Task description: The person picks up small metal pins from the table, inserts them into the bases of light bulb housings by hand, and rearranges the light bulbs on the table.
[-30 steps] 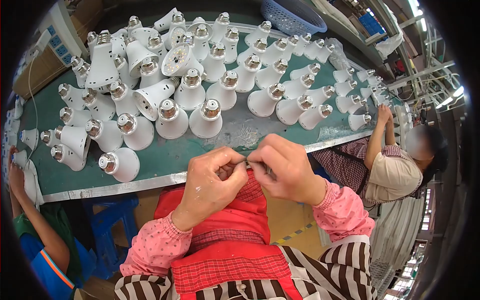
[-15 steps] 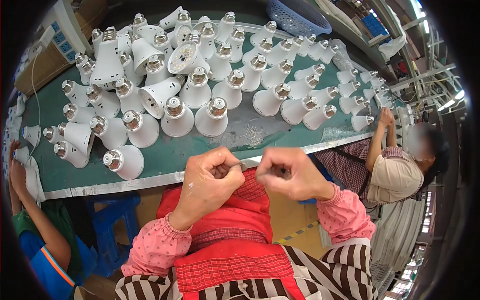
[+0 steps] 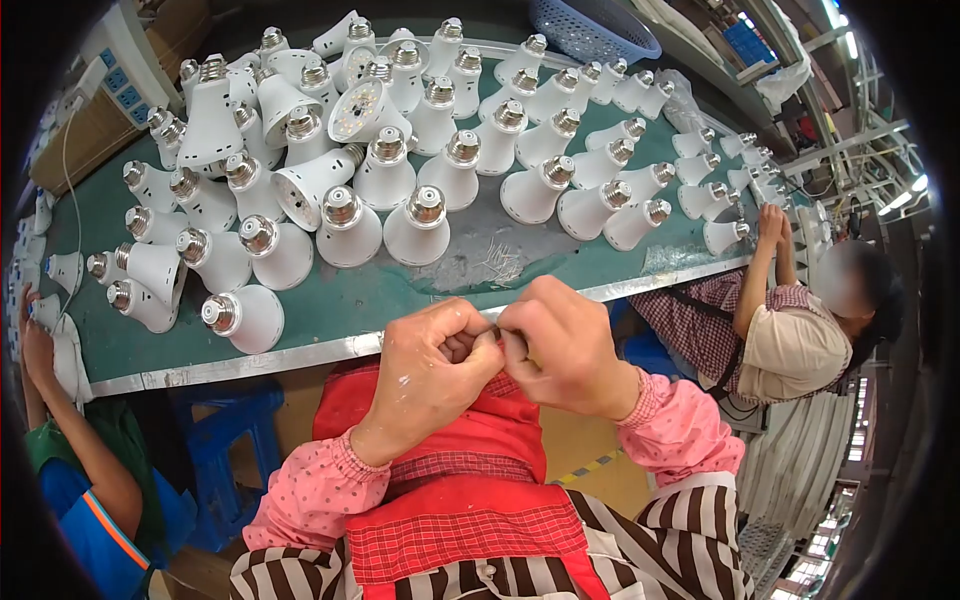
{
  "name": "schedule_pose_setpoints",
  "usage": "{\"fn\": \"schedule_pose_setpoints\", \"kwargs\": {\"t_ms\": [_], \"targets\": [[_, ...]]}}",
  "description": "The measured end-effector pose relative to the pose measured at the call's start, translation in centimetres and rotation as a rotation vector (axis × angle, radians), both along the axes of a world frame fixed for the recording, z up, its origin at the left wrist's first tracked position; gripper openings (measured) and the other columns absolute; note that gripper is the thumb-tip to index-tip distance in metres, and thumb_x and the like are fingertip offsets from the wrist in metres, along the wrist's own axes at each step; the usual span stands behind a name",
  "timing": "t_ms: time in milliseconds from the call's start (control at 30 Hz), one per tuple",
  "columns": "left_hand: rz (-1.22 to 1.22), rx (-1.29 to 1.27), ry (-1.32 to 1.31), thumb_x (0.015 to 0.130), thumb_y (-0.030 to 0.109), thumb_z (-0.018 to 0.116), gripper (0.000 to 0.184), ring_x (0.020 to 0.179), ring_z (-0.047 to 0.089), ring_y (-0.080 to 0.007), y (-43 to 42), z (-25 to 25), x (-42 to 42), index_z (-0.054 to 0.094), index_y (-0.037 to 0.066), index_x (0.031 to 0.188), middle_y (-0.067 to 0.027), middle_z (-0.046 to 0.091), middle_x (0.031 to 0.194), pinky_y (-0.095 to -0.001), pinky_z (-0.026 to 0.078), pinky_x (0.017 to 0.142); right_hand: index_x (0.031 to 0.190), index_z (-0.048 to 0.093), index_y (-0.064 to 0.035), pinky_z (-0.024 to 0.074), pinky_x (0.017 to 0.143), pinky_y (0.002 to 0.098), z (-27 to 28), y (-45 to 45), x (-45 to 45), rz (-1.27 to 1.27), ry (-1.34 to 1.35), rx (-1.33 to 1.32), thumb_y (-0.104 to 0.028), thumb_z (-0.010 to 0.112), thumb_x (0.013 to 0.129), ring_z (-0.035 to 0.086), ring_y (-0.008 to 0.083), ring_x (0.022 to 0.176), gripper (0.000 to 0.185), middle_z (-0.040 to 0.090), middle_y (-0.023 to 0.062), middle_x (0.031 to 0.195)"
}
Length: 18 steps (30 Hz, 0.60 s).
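My left hand (image 3: pixel 428 372) is closed in a pinch, thumb against the fingers, above my lap at the table's front edge. Facing it, my right hand (image 3: pixel 568 350) is pinched too, and the fingertips of both hands meet. Whatever sits between them is too small and hidden to name. Just beyond the hands, a small pile of thin, pale, pin-like pieces (image 3: pixel 500 262) lies on a grey patch of the table. The nearest white LED bulb (image 3: pixel 417 235) stands cap up behind that patch's left side.
Many white bulbs with metal screw caps cover the green table (image 3: pixel 340 310), some tipped over, such as one showing its LED board (image 3: pixel 358 112). A blue basket (image 3: pixel 596 30) is at the back. A power strip (image 3: pixel 118 80) stands left. Co-workers sit at the left and right (image 3: pixel 795 330).
My right hand has moved left and slightly up, so the fingertips now touch where a gap with a thin strand showed before. The view has shifted slightly.
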<state>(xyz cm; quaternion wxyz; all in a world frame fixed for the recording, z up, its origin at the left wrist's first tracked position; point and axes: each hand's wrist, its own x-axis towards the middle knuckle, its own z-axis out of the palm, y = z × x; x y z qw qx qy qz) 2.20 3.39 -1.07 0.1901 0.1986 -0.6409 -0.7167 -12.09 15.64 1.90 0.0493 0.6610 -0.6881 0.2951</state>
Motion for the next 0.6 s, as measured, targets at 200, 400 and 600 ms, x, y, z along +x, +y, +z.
{"fn": "schedule_pose_setpoints", "kwargs": {"t_ms": [200, 400, 600], "targets": [[0.039, -0.026, 0.004, 0.093, -0.001, 0.067, 0.01, 0.064, 0.054, 0.0, -0.3, -0.2, -0.4, 0.067, -0.002, 0.083, 0.004, 0.064, 0.078, -0.0216, 0.041, 0.053, 0.099, 0.065, -0.0007, 0.054, 0.062, 0.0364, 0.8, -0.3, -0.7, 0.052, -0.068, 0.006, 0.005, 0.073, 0.08, 0.065, 0.0263, 0.076, 0.021, 0.062, 0.0122, 0.091], [-0.123, 0.342, -0.006, 0.096, 0.003, 0.067, 0.008, 0.071, 0.062, -0.0062, -1.7, -0.5, 0.0, 0.071, -0.003, 0.094, -0.0055, 0.072, 0.085, -0.0227, 0.05, 0.063, 0.103, 0.07, 0.0007, 0.0526, 0.063, 0.0312, 0.3, 0.2, -0.8, -0.033, -0.735, 0.033, 0.006, 0.075, 0.086, 0.064, 0.0152, 0.076, 0.018, 0.066, 0.0085, 0.095], [-0.136, 0.37, 0.025, 0.097, 0.007, 0.066, 0.012, 0.069, 0.056, -0.0007, -1.8, -0.4, 0.0, 0.07, -0.003, 0.091, 0.0031, 0.066, 0.078, -0.0211, 0.045, 0.058, 0.095, 0.067, 0.0002, 0.049, 0.061, 0.0309, -0.2, -0.5, -0.2, -0.055, -0.713, 0.05, 0.008, 0.074, 0.084, 0.06, 0.016, 0.073, 0.015, 0.062, 0.0085, 0.09]]}}
